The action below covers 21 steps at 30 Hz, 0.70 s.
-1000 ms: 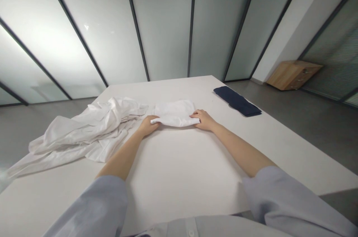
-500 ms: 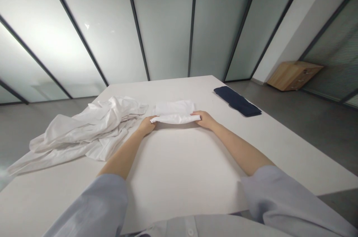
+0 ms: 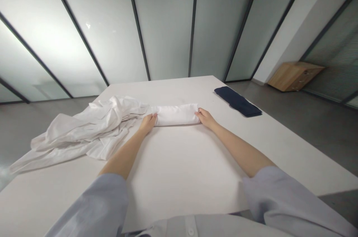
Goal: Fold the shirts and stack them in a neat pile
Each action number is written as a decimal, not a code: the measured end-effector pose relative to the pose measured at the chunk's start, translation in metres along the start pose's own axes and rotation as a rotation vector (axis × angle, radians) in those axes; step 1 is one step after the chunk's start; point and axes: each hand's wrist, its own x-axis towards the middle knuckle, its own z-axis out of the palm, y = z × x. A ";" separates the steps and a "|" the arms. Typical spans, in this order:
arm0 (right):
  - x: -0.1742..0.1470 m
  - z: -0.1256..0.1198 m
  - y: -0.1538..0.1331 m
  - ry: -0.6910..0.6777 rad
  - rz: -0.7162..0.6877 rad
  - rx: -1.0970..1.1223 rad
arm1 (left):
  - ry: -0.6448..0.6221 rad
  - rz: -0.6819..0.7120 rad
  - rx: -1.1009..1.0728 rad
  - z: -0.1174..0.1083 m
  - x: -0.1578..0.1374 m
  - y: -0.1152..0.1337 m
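A white cloth [image 3: 176,114], folded into a narrow flat bundle, lies across the middle of the white table. My left hand [image 3: 148,122] grips its left end, thumb on top. At the opposite end, my right hand [image 3: 206,117] has its fingers closed on the cloth's right edge. Both forearms reach forward over the tabletop. Just left of my left hand spreads a loose, crumpled heap of white fabric [image 3: 95,129]. The undersides of both hands' grips are hidden.
A folded dark navy cloth [image 3: 237,101] lies near the right edge of the white table [image 3: 184,177]. Beyond the table stand frosted glass panels [image 3: 165,24] with dark frames. On the floor at the right is a wooden drawer cabinet [image 3: 295,76].
The near edge of the white cloth, lifted before, has been turned over away from me onto the rest. The cloth is now a narrower bundle, still between both hands.
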 end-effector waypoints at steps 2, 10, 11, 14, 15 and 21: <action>-0.001 0.001 -0.002 0.013 0.019 0.019 | 0.008 0.004 0.029 0.001 0.001 0.000; 0.000 0.004 -0.009 0.044 0.095 -0.091 | 0.062 -0.105 0.168 0.007 0.000 0.006; 0.001 0.005 -0.009 0.051 0.092 -0.118 | 0.067 -0.117 0.176 0.007 0.000 0.007; 0.002 0.009 -0.008 0.079 0.085 -0.200 | 0.054 -0.134 0.185 0.007 -0.002 0.009; 0.002 0.010 -0.006 0.091 0.075 -0.226 | 0.047 -0.132 0.183 0.007 -0.003 0.010; -0.002 0.006 -0.010 0.215 -0.089 -0.394 | 0.218 0.000 0.159 -0.001 -0.013 0.012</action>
